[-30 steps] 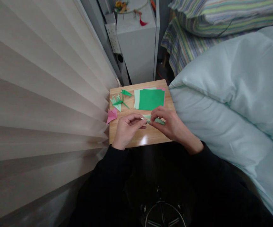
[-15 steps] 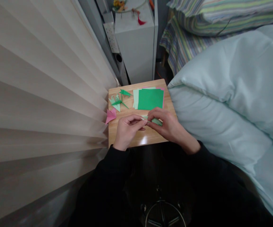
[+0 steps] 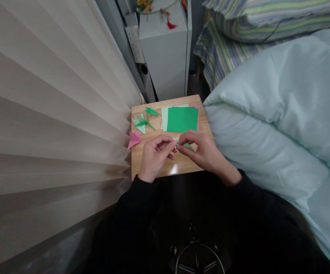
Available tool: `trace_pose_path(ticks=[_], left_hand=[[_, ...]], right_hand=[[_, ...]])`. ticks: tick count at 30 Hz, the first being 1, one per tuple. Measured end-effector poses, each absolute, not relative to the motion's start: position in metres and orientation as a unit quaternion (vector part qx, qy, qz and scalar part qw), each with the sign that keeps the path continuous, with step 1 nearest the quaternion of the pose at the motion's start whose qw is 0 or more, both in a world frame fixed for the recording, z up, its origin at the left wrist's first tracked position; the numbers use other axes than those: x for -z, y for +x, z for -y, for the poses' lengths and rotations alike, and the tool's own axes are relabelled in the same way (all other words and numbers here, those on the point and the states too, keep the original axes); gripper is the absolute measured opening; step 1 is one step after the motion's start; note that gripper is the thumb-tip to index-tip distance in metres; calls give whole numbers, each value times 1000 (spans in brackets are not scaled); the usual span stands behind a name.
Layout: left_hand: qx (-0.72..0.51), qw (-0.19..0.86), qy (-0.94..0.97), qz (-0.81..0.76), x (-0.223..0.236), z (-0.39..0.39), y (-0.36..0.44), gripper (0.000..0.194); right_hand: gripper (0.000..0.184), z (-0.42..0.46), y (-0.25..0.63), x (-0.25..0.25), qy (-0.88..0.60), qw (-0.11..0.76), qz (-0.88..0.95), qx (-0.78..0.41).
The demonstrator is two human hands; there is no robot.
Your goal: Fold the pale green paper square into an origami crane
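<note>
Between my two hands is a small piece of folded light green paper (image 3: 188, 145), mostly covered by my fingers. My left hand (image 3: 157, 154) pinches its left end between thumb and forefinger. From the other side my right hand (image 3: 200, 149) grips it, thumb and fingertips pressed together close to the left fingertips. Both hands are just over the front part of a small wooden table (image 3: 142, 163). Behind them lies a stack of paper sheets (image 3: 182, 119), dark green on top, with light green and pink edges showing beneath.
Folded green paper cranes (image 3: 141, 123) and a pink one (image 3: 134, 139) lie at the table's left side. A pleated curtain (image 3: 67, 125) borders the left, a pale blue quilt (image 3: 267, 114) the right. A white cabinet (image 3: 165, 57) stands behind.
My fingertips have shifted slightly on the light green paper, and less of it shows between them. The stack and the folded cranes stay where they were.
</note>
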State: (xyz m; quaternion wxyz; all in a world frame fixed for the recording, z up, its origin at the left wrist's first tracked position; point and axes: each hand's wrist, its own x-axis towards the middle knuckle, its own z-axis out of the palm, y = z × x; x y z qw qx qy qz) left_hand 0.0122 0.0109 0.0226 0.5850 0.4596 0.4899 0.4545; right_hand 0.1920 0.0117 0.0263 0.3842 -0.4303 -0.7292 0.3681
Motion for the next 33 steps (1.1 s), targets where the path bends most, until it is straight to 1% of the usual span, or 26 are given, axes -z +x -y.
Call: trace_pose_path(ticks=[7,15,20,26,33], left_hand=[[-446,606,466,-466,-22,-9,13,29],[-433,593,477,-483,-26,-8,18,27],[-452,580,472,-486,-22,-6,23,27],[-480,540,463,-513,-16,-3,31,27],[-502,566,415,-505,-16,-3,30,27]], right_hand=[[13,-11,191,-25,-426,392,733,-358],[15,-12,190,-25,-429,380,738,-355],[16,-11,187,-23,-439,383,736,-344],[15,-6,178,-19,-464,391,730,-316],[14,-5,177,-17,-475,402,718,-313]])
